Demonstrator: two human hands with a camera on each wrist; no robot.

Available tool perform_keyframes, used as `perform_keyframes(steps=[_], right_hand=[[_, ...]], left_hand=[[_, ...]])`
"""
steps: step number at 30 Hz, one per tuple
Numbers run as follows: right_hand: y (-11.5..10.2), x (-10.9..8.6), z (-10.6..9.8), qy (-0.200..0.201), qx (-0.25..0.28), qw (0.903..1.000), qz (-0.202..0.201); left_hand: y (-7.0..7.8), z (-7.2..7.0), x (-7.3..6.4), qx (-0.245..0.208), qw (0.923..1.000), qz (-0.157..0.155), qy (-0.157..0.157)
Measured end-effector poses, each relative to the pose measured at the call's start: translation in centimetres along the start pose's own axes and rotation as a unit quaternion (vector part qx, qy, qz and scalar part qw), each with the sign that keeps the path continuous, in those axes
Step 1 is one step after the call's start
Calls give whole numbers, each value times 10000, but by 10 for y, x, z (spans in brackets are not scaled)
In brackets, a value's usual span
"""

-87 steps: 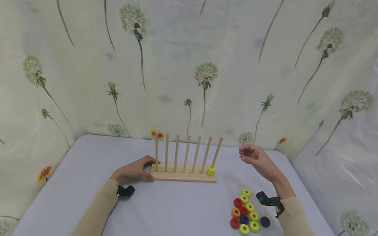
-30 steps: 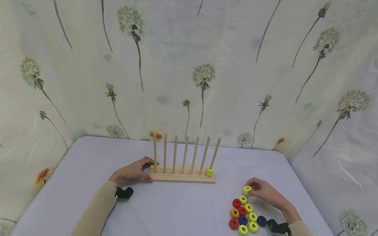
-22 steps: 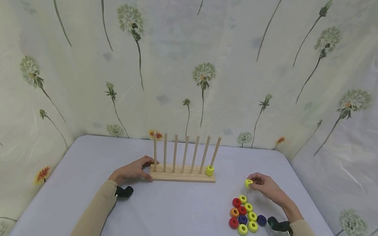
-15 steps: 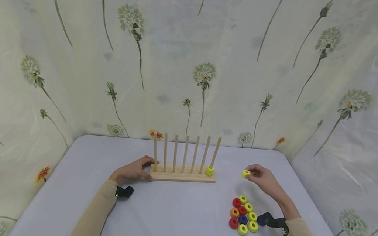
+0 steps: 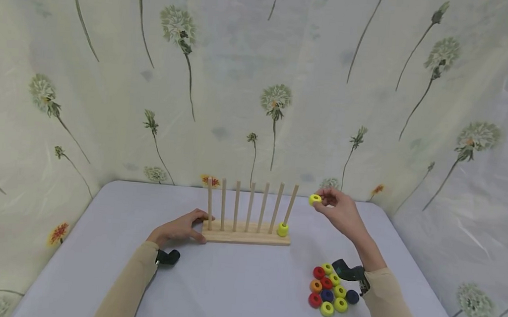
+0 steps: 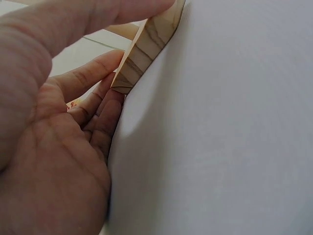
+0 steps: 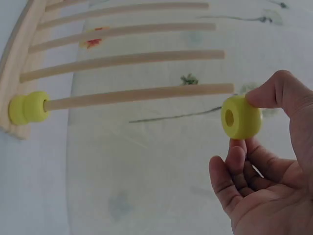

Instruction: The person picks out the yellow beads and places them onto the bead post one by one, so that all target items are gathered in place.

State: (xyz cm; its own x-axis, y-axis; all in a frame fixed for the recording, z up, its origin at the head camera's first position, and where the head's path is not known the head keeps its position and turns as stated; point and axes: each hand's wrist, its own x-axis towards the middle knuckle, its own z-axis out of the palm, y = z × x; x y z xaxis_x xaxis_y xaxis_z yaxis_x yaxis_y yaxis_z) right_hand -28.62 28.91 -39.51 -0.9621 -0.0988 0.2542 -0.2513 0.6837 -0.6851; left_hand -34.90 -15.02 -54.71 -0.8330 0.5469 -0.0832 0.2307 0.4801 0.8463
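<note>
My right hand (image 5: pixel 342 214) pinches a yellow bead (image 5: pixel 315 200) between thumb and fingers, raised near the top of the rightmost peg (image 5: pixel 292 204). The right wrist view shows the hole of this held yellow bead (image 7: pixel 241 117) and, at the bottom of that peg, two stacked yellow beads (image 7: pixel 28 107). My left hand (image 5: pixel 181 226) grips the left end of the wooden peg stand (image 5: pixel 246 238), thumb at the front edge and fingers behind. From the left wrist, the thumb and fingers lie on either side of the stand's end grain (image 6: pixel 146 51).
Right of the stand, loose beads lie in a cluster on the white table (image 5: pixel 225 295): several yellow beads (image 5: pixel 326 309), red beads (image 5: pixel 315 299), an orange bead (image 5: pixel 316 286) and dark blue beads (image 5: pixel 352 296). The other upright pegs (image 5: pixel 237 204) are bare. A flowered cloth (image 5: pixel 224 76) hangs behind.
My right hand reached down to the cluster, took a yellow bead from its far end, then lifted it up and leftward to the rightmost peg. The left hand has stayed on the stand.
</note>
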Motion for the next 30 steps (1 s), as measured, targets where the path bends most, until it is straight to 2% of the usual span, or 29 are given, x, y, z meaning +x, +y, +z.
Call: perform_keyframes(steps=[6, 13, 20, 30], right_hand=[[-20, 10, 1, 77, -49, 9997, -231], [-31, 24, 2, 88, 41, 9996, -250], [-35, 37, 5, -32, 48, 9994, -330], [-35, 44, 14, -122, 47, 9988, -475]], left_hand=[[0, 2, 1, -80, 9999, -31, -69], [-1, 3, 1, -112, 9998, -136, -44], [-1, 3, 1, -125, 9999, -89, -74], [0, -1, 0, -54, 9999, -157, -33]])
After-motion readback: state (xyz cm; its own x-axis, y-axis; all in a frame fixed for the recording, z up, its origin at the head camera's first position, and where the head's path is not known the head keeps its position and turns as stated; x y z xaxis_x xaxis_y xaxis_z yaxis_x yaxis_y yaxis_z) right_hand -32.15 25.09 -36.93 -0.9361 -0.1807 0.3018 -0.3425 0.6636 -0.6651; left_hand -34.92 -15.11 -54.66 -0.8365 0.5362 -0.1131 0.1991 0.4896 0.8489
